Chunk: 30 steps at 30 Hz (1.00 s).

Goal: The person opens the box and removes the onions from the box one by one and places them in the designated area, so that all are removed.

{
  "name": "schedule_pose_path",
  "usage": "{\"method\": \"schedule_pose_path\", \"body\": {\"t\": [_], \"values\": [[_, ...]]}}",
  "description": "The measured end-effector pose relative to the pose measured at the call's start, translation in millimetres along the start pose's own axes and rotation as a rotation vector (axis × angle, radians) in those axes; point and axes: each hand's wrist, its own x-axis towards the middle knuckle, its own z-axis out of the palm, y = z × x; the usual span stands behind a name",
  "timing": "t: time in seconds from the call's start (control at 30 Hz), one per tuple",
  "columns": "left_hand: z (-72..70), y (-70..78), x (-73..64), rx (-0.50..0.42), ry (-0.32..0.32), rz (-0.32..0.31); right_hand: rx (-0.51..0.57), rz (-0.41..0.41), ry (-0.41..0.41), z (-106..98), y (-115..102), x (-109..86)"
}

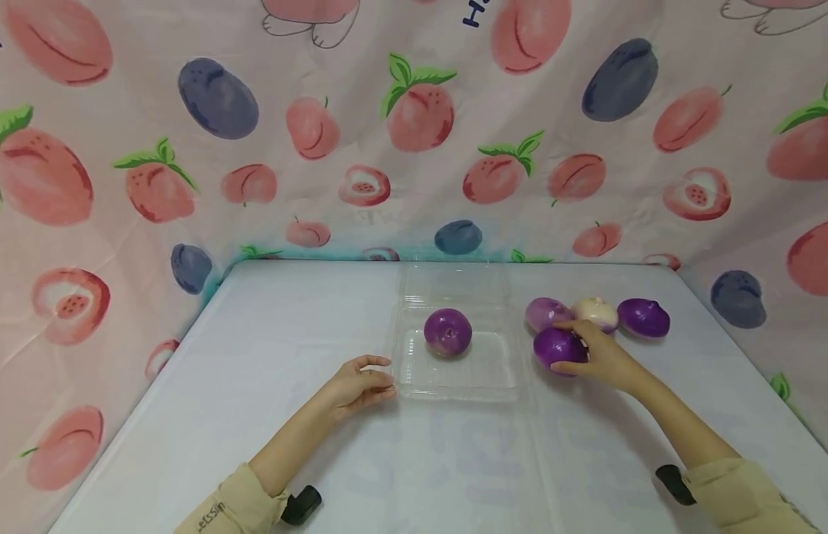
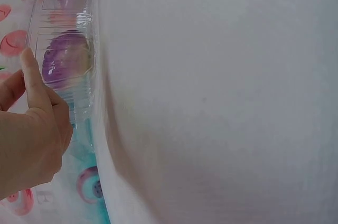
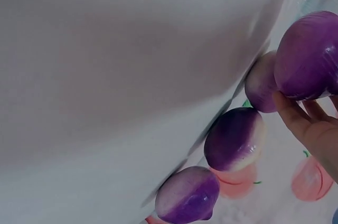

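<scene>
My right hand (image 1: 597, 357) grips a purple onion (image 1: 557, 350), fingers over its far side and thumb at its near side. In the right wrist view the same onion (image 3: 309, 57) sits at the fingertips. My left hand (image 1: 360, 384) is at the left edge of a clear plastic container (image 1: 456, 391), its fingertips at the rim. The left wrist view has the left hand (image 2: 37, 129) with one digit extended along the container wall (image 2: 87, 18). Inside the container lies another purple onion (image 1: 448, 332).
Behind the held onion stand a pale purple onion (image 1: 545, 313), a whitish onion (image 1: 595, 313) and a dark purple onion (image 1: 644, 317). The container's lid (image 1: 454, 284) lies folded back behind it. A white-covered table (image 1: 287, 319) meets a fruit-print cloth (image 1: 360, 74).
</scene>
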Motion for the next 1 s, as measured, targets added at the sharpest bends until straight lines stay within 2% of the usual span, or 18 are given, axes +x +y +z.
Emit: {"method": "schedule_pose_path", "body": {"t": [0.3,0.6,0.87,1.0], "values": [[-0.5,1.3,-0.9,-0.002,0.002,0.012,-0.064,-0.025,-0.053,3.2,-3.0,-3.9],[0.6,2.8,-0.6,-0.005,0.011,0.008,-0.067,-0.023,-0.085,4.7,-2.2,-5.0],[3.8,3.6,-2.5,-0.005,0.019,-0.004,-0.07,-0.045,-0.084,3.3,-3.7,-9.0],[2.4,1.5,-1.9,0.002,0.012,0.012,-0.073,-0.041,-0.078,2.5,-5.6,-10.3]]}}
